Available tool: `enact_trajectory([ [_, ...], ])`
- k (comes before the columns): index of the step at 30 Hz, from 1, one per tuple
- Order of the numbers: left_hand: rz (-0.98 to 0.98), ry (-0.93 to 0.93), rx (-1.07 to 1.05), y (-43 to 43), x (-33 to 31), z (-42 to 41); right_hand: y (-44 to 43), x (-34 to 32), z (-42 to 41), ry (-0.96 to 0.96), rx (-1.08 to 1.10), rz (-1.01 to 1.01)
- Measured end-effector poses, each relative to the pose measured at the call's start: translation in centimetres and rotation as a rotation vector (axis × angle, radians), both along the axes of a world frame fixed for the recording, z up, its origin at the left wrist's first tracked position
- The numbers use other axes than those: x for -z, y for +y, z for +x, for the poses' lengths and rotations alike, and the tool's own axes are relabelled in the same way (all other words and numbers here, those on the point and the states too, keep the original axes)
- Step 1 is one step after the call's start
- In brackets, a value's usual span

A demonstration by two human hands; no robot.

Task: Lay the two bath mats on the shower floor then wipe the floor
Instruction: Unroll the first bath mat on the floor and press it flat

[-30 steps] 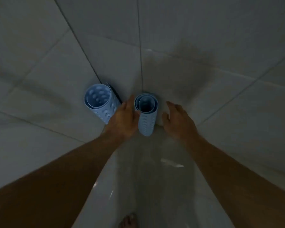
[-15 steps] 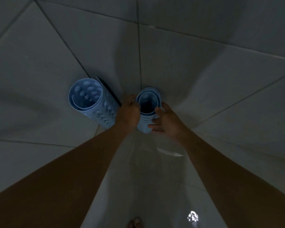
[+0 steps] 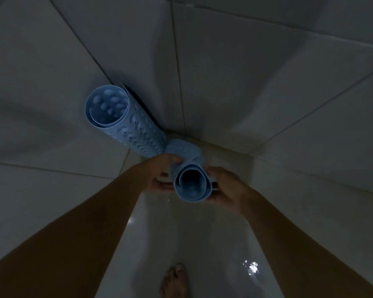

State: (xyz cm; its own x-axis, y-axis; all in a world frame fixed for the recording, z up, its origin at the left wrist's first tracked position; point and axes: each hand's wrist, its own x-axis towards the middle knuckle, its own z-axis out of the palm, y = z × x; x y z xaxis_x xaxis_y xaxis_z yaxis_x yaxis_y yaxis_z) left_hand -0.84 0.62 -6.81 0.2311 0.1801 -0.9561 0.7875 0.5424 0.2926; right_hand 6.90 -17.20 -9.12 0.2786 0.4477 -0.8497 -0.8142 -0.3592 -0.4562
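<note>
Between left hand (image 3: 159, 176) and right hand (image 3: 226, 189), blue rubber mat (image 3: 191, 183), coiled tube.

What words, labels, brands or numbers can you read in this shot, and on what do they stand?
None readable. The held mat, gripped by the left hand and right hand, and the standing mat show only round dimples; the wall tiles are plain. The picture is dim, so fine embossing could go unseen.

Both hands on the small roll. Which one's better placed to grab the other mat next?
Left, probably. The left hand grips the held roll right beside the foot of the second mat, which leans in the corner on that side. The right hand sits across the held roll, farther away.
</note>
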Motion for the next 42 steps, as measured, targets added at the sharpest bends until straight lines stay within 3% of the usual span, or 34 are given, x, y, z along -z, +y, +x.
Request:
enact_trajectory([
  [5,-0.179,-0.008,0.025,-2.1,1.3,-3.5,-2.5,1.4,-2.3,0.074,-0.04,0.043],
  [15,-0.209,-0.082,0.116,-7.6,1.6,-5.2,-8.6,1.1,-3.8,0.089,0.008,0.122],
  [21,-0.172,-0.156,0.131,-12.3,0.2,-5.1,-13.3,0.0,-3.6,0.014,0.008,0.16],
  [29,-0.137,-0.224,0.173,-20.2,1.3,-6.2,-21.9,-0.5,-4.6,-0.16,-0.108,0.06],
  [42,-0.128,-0.287,0.348,-30.5,4.5,-10.1,-33.8,1.3,-11.9,-0.384,-0.104,-0.021],
])
